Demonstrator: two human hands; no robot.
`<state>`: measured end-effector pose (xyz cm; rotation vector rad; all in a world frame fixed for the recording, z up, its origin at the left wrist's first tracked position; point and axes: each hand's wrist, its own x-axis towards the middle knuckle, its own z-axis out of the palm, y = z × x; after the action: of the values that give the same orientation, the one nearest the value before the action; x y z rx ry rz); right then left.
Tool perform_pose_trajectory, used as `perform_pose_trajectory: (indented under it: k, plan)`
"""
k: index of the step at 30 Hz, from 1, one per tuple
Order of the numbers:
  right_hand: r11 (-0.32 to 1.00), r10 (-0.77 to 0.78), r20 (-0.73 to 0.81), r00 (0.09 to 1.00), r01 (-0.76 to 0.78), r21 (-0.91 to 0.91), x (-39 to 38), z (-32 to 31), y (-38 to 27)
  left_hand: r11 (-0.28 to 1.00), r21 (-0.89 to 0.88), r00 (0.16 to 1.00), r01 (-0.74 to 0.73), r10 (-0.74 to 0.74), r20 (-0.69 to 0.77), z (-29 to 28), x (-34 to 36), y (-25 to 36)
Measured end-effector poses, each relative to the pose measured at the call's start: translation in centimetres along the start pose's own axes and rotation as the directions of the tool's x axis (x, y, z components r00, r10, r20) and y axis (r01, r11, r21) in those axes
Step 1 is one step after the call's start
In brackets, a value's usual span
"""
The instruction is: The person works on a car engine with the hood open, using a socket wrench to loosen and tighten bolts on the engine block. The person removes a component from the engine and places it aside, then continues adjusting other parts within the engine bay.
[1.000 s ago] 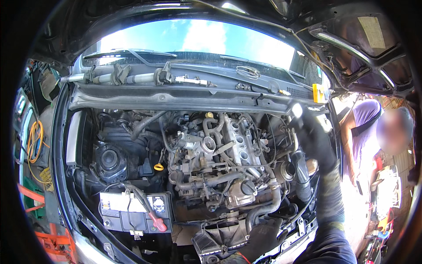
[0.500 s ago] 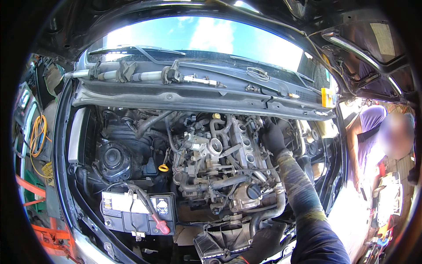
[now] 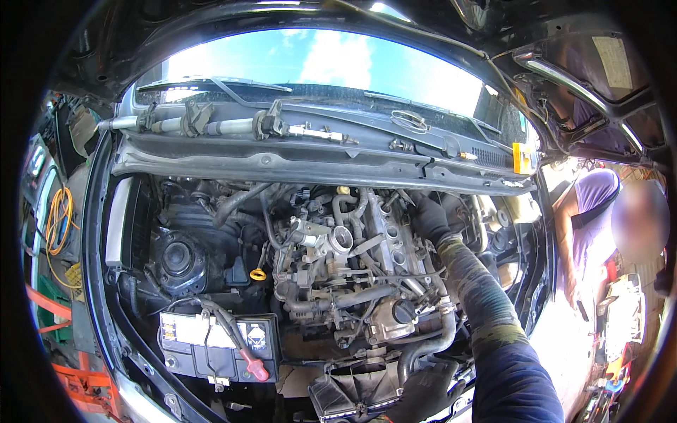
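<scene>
My right hand (image 3: 431, 217), in a dark glove, reaches over the engine (image 3: 338, 268) to the back end of its cylinder head. Its fingers are curled beside the row of round openings (image 3: 392, 235). A slim thing (image 3: 407, 197) shows by the fingertips, too small to name. At the front of the engine bay, my left hand (image 3: 427, 389), also gloved, lies with fingers stretched out, next to the curved hose (image 3: 438, 340) and the black air filter housing (image 3: 352, 391). Behind the hose sits the oil filler cap (image 3: 405, 311).
A battery (image 3: 218, 345) with a red terminal cover stands front left, near a yellow dipstick ring (image 3: 258, 274). Metal tube parts (image 3: 233, 127) and a yellow box (image 3: 522, 158) lie below the windscreen. The raised bonnet (image 3: 592, 84) hangs overhead. Another person (image 3: 596, 204) is at the right.
My right hand has shifted slightly left along the back of the cylinder head, and the slim thing by its fingertips shows more clearly. The view has tilted a little; my left hand stays put.
</scene>
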<state>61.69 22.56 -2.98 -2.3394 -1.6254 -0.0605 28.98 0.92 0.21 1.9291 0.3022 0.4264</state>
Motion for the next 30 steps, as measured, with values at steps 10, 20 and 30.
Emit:
perform_pose_trajectory:
  k: [10, 20, 30]
  plan:
    - [0.964, 0.257, 0.028, 0.966, -0.255, -0.077, 0.9, 2.2, -4.3, 1.0, 0.024, 0.999, -0.013, 0.012, 0.051, 0.3, -0.3, -0.3]
    - [0.876, 0.43, -0.037, 0.902, -0.427, -0.225, -5.2, 0.1, -2.3, 0.998, -0.003, 0.998, -0.063, 0.063, -0.016, 1.0, -0.2, -1.2]
    - [0.968, 0.21, 0.025, 0.977, -0.204, -0.147, -3.9, -0.5, 0.6, 0.994, 0.097, 0.99, -0.052, 0.038, 0.135, -0.8, 0.3, -0.1]
